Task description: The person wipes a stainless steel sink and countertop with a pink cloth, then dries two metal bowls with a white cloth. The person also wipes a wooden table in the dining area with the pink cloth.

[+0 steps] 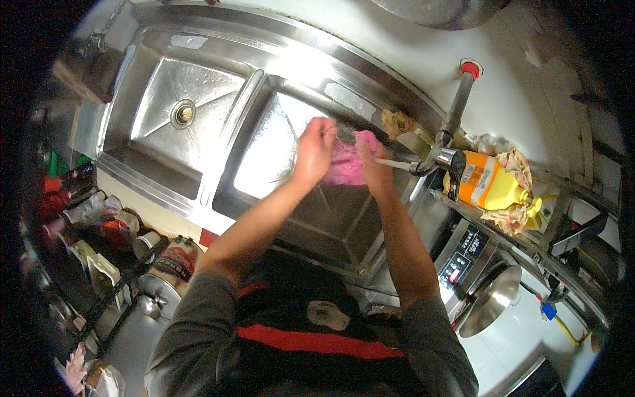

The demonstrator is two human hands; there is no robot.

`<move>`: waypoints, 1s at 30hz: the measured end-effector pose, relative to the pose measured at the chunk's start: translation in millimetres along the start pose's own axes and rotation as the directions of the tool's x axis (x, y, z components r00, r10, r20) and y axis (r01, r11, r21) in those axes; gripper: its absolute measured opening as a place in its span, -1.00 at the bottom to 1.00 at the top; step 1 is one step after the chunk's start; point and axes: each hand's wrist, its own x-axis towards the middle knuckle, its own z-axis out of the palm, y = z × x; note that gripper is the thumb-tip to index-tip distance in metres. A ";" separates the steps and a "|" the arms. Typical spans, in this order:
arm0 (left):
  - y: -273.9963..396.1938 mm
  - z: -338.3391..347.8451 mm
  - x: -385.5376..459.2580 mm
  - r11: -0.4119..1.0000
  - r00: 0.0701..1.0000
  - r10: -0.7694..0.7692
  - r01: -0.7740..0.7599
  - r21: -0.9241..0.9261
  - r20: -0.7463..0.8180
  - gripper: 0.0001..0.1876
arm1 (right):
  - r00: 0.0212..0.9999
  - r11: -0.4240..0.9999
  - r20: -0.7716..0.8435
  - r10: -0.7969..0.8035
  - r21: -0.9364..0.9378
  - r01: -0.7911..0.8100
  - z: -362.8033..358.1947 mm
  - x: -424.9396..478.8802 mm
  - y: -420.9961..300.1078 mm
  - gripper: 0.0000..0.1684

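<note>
Over the right basin of a double stainless steel sink point(207, 198), a wet pink cloth point(347, 164) lies between my two hands. My left hand point(317, 144) is curled at the cloth's left side; motion blur hides whether its fingers grip it. My right hand point(372, 159) is closed on the cloth's right part, with pink fabric bulging above the fingers. The faucet spout point(394, 164) reaches from the right to my right hand. Something dark and blurred shows between the hands.
The left basin has a drain point(183, 114). Right of the sink stand a faucet point(441, 159) and a yellow jug with an orange label point(483, 181). A crumpled tan cloth point(397, 124) sits on the back rim. A large tin can point(173, 263) and paper cups stand at lower left, a metal lid point(491, 301) at lower right.
</note>
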 end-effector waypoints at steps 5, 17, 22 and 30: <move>-35.9 27.6 -68.7 0.339 0.571 -0.608 0.815 -0.469 0.552 -0.52 | 0.946 0.844 -0.138 0.294 0.501 -0.189 24.5 -5.5 21.4 -0.73; -110.2 72.0 -48.5 0.304 0.670 -0.599 0.698 -0.649 0.440 -0.68 | 0.965 0.758 -0.221 0.144 -0.602 -0.251 57.1 26.6 102.5 -0.42; -134.6 88.3 -34.0 0.074 0.826 -0.439 0.426 -0.902 0.354 -0.77 | 0.923 0.306 0.201 -0.328 -0.902 0.305 77.6 14.9 204.2 -0.51; -201.0 46.3 -21.0 0.153 0.692 -0.672 0.479 -0.864 0.264 -0.82 | 0.881 0.945 -0.459 -0.115 -0.324 -0.045 -13.7 94.6 196.6 -0.61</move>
